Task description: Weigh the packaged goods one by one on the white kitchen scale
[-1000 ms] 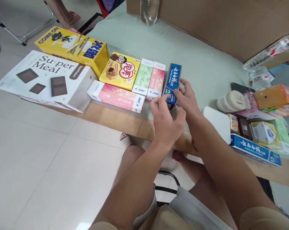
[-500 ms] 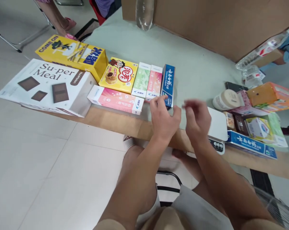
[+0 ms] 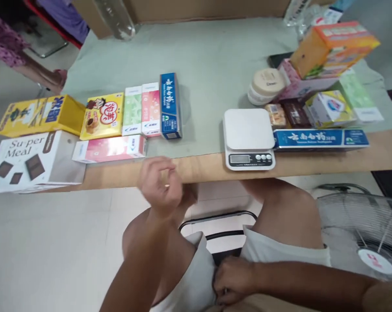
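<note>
My left hand [image 3: 160, 182], slightly blurred, hovers over the table's front edge with fingers loosely curled. Thumb and index stand apart, and nothing is between them. Closest to it lies a pink-and-white box [image 3: 109, 148]. Behind, a blue toothpaste box [image 3: 170, 106] lies beside a pink box [image 3: 151, 108], a green box [image 3: 132, 110] and a yellow snack box [image 3: 102, 116]. Down at my lap, my right hand [image 3: 233, 279] is closed against the light shorts [image 3: 196, 273]; its fingertips are hidden, so I cannot tell whether it holds anything.
A white kitchen scale [image 3: 248, 130] stands right of centre. Around it are another blue toothpaste box [image 3: 321, 138], a cream jar [image 3: 266, 86], an orange box [image 3: 334, 50] and small packs. Far left are a white Su-per Meal box [image 3: 36, 162] and a long yellow box [image 3: 41, 115]. A fan [image 3: 371, 234] stands below right.
Both hands have left the blue toothpaste box, which stays in the row. My right hand has dropped to my lap; my left has drawn back to the table edge. The view has turned right.
</note>
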Demonstrator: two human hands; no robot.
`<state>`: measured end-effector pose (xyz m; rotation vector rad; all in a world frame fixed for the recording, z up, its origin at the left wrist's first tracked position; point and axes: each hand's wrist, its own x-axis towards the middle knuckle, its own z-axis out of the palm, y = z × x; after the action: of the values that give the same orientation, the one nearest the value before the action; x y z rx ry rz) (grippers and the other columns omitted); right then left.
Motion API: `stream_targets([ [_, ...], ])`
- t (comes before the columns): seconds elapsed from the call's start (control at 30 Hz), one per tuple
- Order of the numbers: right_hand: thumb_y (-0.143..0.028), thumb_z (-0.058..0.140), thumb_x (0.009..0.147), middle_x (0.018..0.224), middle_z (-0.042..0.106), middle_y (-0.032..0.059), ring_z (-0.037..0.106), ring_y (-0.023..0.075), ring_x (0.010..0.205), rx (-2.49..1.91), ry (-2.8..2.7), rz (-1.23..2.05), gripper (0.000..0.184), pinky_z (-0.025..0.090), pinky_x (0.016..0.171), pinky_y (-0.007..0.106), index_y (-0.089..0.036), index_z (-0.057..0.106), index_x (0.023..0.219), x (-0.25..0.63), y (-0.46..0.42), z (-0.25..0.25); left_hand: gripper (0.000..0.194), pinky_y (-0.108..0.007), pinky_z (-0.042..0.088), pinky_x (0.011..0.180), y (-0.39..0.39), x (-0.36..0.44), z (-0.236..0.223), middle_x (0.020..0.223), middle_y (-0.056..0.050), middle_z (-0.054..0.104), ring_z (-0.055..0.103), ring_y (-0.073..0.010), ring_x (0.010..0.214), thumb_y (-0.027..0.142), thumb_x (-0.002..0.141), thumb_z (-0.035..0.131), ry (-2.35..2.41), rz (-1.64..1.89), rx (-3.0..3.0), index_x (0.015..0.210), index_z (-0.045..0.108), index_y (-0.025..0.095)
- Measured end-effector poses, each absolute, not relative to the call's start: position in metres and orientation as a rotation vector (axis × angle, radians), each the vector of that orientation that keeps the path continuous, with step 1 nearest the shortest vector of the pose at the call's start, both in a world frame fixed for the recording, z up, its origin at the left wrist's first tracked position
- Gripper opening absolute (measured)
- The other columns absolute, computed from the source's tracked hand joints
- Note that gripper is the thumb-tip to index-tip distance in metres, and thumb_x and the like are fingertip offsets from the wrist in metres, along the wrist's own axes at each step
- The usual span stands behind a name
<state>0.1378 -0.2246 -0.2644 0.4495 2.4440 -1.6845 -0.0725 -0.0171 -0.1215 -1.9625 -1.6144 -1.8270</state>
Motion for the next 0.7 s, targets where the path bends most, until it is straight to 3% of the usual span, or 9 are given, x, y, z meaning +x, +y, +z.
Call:
stream_targets([
  [0.1, -0.030, 0.077, 0.085, 0.097, 0.081, 0.0039, 0.072, 0.0181, 0.086, 0.406, 2.451, -1.617, 0.012, 0.042, 0.060, 0.025, -0.023, 0.074, 0.095, 0.141, -0.231, -0.262, 0.014, -0.041, 0.057, 0.076, -0.034, -0.073, -0.137, 0.083, -0.002, 0.062, 0.068, -0.0212, 0.084, 0.011, 0.090, 0.058, -1.772, -1.780, -1.972, 0.085, 0.064, 0.023],
  [0.2, -0.022, 0.070, 0.089, 0.106, 0.080, 0.0102, 0.073, 0.0207, 0.080, 0.522, 2.389, -1.544, 0.022, 0.045, 0.058, 0.028, -0.019, 0.073, 0.110, 0.141, -0.235, -0.263, 0.015, -0.040, 0.059, 0.073, -0.049, -0.052, -0.151, 0.081, -0.002, 0.062, 0.069, -0.0203, 0.081, 0.011, 0.090, 0.057, -1.889, -1.750, -2.039, 0.083, 0.064, 0.023],
  [0.4, -0.028, 0.075, 0.087, 0.086, 0.078, 0.0023, 0.075, 0.0216, 0.085, 0.436, 2.210, -1.604, 0.004, 0.054, 0.066, 0.029, -0.024, 0.075, 0.088, 0.140, -0.234, -0.265, 0.009, -0.035, 0.062, 0.068, -0.053, -0.012, -0.153, 0.077, -0.002, 0.068, 0.070, -0.0201, 0.077, 0.014, 0.080, 0.063, -1.982, -1.592, -2.299, 0.077, 0.064, 0.022],
  [0.47, -0.032, 0.074, 0.092, 0.092, 0.077, 0.0037, 0.075, 0.0216, 0.091, 0.332, 2.133, -1.637, 0.012, 0.059, 0.075, 0.033, -0.021, 0.075, 0.095, 0.137, -0.232, -0.268, 0.011, -0.033, 0.061, 0.068, -0.050, -0.004, -0.148, 0.078, -0.002, 0.068, 0.070, -0.0190, 0.077, 0.011, 0.080, 0.061, -1.940, -1.591, -2.324, 0.077, 0.064, 0.022],
  [0.57, -0.039, 0.068, 0.100, 0.117, 0.073, 0.0075, 0.072, 0.0197, 0.103, 0.210, 2.009, -1.723, 0.029, 0.063, 0.091, 0.040, -0.016, 0.069, 0.119, 0.132, -0.227, -0.276, 0.017, -0.031, 0.058, 0.068, -0.050, 0.005, -0.141, 0.077, 0.000, 0.067, 0.069, -0.0173, 0.075, 0.007, 0.082, 0.058, -1.851, -1.612, -2.334, 0.079, 0.064, 0.022],
  [0.7, -0.042, 0.067, 0.101, 0.132, 0.068, 0.0093, 0.069, 0.0232, 0.113, 0.236, 1.907, -1.896, 0.039, 0.062, 0.096, 0.045, -0.017, 0.065, 0.131, 0.127, -0.213, -0.286, 0.018, -0.030, 0.056, 0.070, -0.058, 0.011, -0.138, 0.079, 0.001, 0.067, 0.069, -0.0165, 0.077, 0.006, 0.083, 0.058, -1.879, -1.632, -2.357, 0.082, 0.064, 0.022],
])
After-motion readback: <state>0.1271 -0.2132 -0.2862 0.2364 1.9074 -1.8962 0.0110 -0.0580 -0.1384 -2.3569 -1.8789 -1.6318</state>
